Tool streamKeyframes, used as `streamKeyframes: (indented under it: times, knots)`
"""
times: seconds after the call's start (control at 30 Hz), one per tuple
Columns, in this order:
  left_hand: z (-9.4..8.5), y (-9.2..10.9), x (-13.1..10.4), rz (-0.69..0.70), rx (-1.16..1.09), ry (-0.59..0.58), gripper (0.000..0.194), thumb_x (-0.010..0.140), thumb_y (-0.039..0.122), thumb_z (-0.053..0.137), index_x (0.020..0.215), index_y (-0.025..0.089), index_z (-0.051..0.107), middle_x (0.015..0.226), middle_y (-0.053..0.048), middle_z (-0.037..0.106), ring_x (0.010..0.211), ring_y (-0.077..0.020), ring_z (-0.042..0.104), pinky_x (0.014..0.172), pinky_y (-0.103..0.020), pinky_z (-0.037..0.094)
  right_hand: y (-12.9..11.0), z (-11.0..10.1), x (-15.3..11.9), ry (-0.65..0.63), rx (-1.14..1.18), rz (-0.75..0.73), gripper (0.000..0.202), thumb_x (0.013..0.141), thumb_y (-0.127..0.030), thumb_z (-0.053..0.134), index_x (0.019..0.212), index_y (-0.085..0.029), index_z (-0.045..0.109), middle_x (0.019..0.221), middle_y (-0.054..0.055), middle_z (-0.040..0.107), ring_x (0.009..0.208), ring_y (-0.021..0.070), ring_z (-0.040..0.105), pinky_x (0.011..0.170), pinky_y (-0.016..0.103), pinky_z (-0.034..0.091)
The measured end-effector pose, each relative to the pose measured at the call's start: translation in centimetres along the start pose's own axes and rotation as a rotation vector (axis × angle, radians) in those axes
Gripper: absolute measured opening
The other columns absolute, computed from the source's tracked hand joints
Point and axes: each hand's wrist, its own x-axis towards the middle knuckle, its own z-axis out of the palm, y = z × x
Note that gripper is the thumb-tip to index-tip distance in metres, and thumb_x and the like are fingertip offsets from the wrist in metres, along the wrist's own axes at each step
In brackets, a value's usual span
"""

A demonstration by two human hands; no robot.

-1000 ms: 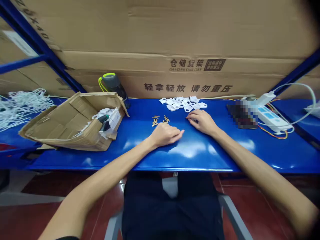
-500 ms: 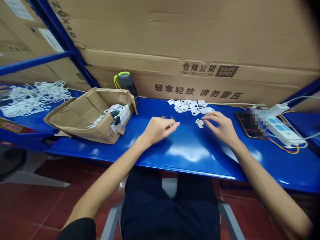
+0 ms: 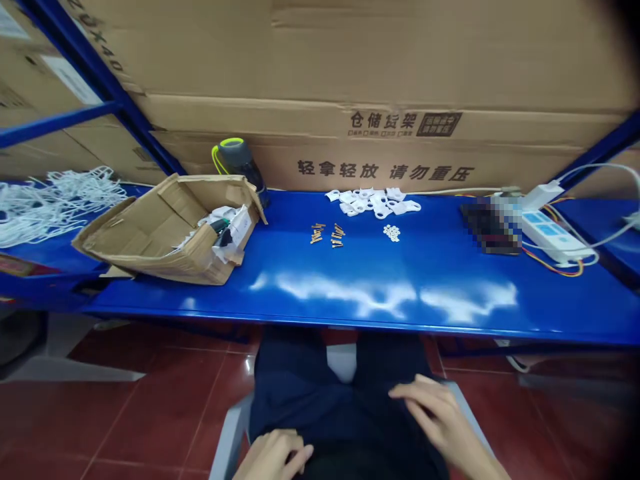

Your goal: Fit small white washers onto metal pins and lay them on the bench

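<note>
My left hand (image 3: 277, 455) is over my lap at the bottom, fingers curled, and whatever is inside the curl is hidden. My right hand (image 3: 434, 412) rests by my right thigh with its fingers apart and nothing in them. On the blue table lie two small groups of brass-coloured pieces, the left group (image 3: 317, 233) and the right group (image 3: 338, 235). To their right is a little pile of small white pieces (image 3: 391, 233). Behind them white flat parts with holes (image 3: 373, 202) lie scattered near the cardboard.
An open cardboard box (image 3: 165, 227) with mixed items stands left, a dark bottle (image 3: 243, 163) behind it. White cords (image 3: 60, 203) lie far left. A phone-like dark object (image 3: 493, 228) and a power strip (image 3: 557, 237) with cables lie right. The table's front edge (image 3: 350, 323) crosses above my lap.
Both hands have drawn back from the tabletop to my lap. The brass-coloured pieces, partly covered by my left hand before, now show fully. The view has shifted slightly.
</note>
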Motion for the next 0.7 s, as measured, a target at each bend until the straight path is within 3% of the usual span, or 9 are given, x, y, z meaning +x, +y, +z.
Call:
streamKeyframes:
  times: [0.07,0.17,0.23,0.3,0.37,0.5,0.7]
  knots:
    - [-1.2,0.4,1.2,0.005,0.034,-0.057,0.042,0.107,0.045,0.044,0.084,0.024,0.073,0.098,-0.004,0.078,0.092,-0.0240,0.073,0.080,-0.031,0.045,1.0,0.9,1.6,-0.095,0.075,0.102,0.032,0.109,-0.027,0.048,0.113,-0.030,0.080,0.106,0.003,0.084,0.088,0.0200,0.078,0.092,0.035,0.060]
    - [-2.9,0.3,4.0,0.039,0.025,-0.189,0.037,0.102,0.047,0.050,0.085,0.022,0.072,0.083,-0.004,0.076,0.080,-0.0223,0.071,0.075,-0.030,0.045,2.1,1.8,3.3,-0.282,0.185,0.284,0.040,0.111,-0.036,0.042,0.118,-0.028,0.080,0.089,0.004,0.080,0.077,0.0202,0.073,0.078,0.033,0.057]
    - [-3.4,-0.5,5.9,0.033,-0.058,-0.285,0.044,0.101,0.053,0.050,0.082,0.019,0.070,0.071,-0.003,0.071,0.064,-0.0175,0.064,0.070,-0.028,0.046,3.0,2.1,3.3,-0.437,0.196,0.304,0.041,0.110,-0.038,0.042,0.127,-0.029,0.078,0.098,0.005,0.080,0.085,0.0214,0.073,0.084,0.034,0.056]
    - [-3.6,-1.4,7.3,-0.031,-0.158,-0.398,0.053,0.098,0.065,0.049,0.089,0.017,0.071,0.072,-0.004,0.071,0.053,-0.0154,0.056,0.057,-0.028,0.044,3.9,2.2,2.7,-0.610,0.175,0.279,0.038,0.105,-0.042,0.052,0.129,-0.027,0.078,0.116,0.008,0.079,0.097,0.0241,0.073,0.092,0.037,0.054]
    - [-3.7,-2.1,8.0,-0.001,-0.245,-0.413,0.061,0.093,0.074,0.052,0.096,0.016,0.072,0.076,-0.005,0.073,0.051,-0.0141,0.057,0.054,-0.027,0.045,4.8,2.0,2.0,-0.701,0.211,0.290,0.042,0.102,-0.048,0.057,0.130,-0.025,0.078,0.116,0.009,0.078,0.100,0.0255,0.072,0.092,0.037,0.054]
    - [-4.2,-2.4,7.9,0.028,-0.299,-0.412,0.070,0.087,0.081,0.054,0.099,0.015,0.072,0.079,-0.006,0.074,0.051,-0.0126,0.058,0.052,-0.026,0.046,6.2,1.5,2.2,-0.631,0.324,0.371,0.052,0.103,-0.055,0.054,0.139,-0.023,0.072,0.105,0.008,0.079,0.095,0.0235,0.073,0.087,0.035,0.055]
    - [-4.5,-1.8,7.7,0.050,-0.302,-0.380,0.066,0.088,0.078,0.055,0.100,0.015,0.071,0.079,-0.005,0.074,0.051,-0.0124,0.057,0.052,-0.026,0.045,7.2,1.5,3.3,-0.502,0.272,0.398,0.054,0.104,-0.058,0.049,0.135,-0.020,0.072,0.100,0.007,0.079,0.073,0.0189,0.070,0.079,0.035,0.056]
